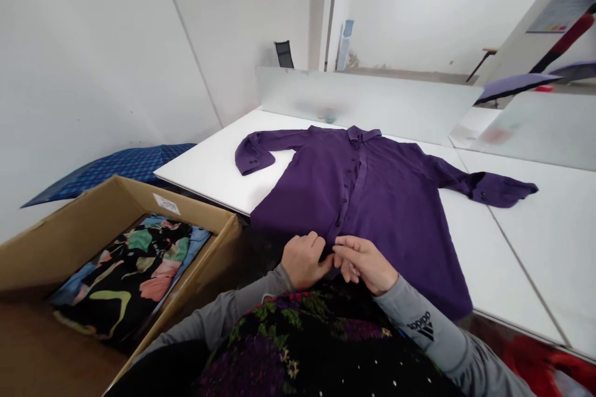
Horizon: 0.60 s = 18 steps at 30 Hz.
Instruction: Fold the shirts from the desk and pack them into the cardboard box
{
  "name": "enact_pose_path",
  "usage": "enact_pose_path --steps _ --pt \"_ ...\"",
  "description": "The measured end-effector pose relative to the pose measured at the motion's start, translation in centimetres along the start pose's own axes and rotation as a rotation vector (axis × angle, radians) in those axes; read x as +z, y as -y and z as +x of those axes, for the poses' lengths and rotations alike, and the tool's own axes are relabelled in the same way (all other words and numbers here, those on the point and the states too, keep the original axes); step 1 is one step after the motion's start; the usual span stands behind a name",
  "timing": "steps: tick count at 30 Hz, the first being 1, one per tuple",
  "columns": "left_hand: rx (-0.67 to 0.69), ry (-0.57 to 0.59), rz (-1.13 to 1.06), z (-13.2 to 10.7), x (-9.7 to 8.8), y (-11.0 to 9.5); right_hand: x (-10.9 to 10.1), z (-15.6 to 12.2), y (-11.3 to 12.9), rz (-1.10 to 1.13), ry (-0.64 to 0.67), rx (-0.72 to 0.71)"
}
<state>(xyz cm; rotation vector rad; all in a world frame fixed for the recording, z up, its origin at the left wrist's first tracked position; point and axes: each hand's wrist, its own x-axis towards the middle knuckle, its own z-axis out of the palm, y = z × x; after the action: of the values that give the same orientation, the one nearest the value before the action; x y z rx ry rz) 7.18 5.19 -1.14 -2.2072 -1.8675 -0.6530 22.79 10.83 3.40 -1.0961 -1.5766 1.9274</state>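
Note:
A purple button-up shirt [372, 192] lies spread front-up on the white table [535, 242], sleeves out to both sides, its hem hanging over the near edge. My left hand [302, 258] and my right hand [364, 263] meet at the lower end of the button strip, fingers pinched together on the fabric there. Both arms wear grey sleeves.
An open cardboard box [116, 242] at the left holds folded floral clothes [128, 273]. A blue checked cloth [116, 164] lies behind it. A frosted divider panel [363, 99] stands along the table's far edge. Red fabric [535, 360] shows at the lower right.

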Motion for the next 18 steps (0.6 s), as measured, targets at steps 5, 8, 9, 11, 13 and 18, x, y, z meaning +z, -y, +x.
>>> enact_pose_path --steps 5,8,9,11,13,18 --pt "0.066 0.022 -0.094 0.2 -0.5 -0.2 0.2 0.4 0.0 -0.083 0.012 0.012" --pt "0.057 0.037 -0.385 -0.1 -1.2 -0.1 0.2 0.4 -0.1 -0.102 -0.029 -0.012" --pt "0.059 0.048 -0.485 -0.3 -1.5 0.0 0.2 0.4 -0.2 -0.105 -0.049 -0.029" --pt "0.073 0.064 -0.599 -0.6 -2.1 0.2 0.1 0.2 -0.4 -0.125 -0.114 -0.084" --pt "0.068 0.03 -0.564 -0.9 -2.6 0.7 0.0 -0.1 -0.6 -0.176 -0.182 -0.15" --pt "0.031 -0.113 -0.193 -0.8 -2.9 3.5 -0.1 -0.6 -0.9 -0.161 -0.185 -0.14"
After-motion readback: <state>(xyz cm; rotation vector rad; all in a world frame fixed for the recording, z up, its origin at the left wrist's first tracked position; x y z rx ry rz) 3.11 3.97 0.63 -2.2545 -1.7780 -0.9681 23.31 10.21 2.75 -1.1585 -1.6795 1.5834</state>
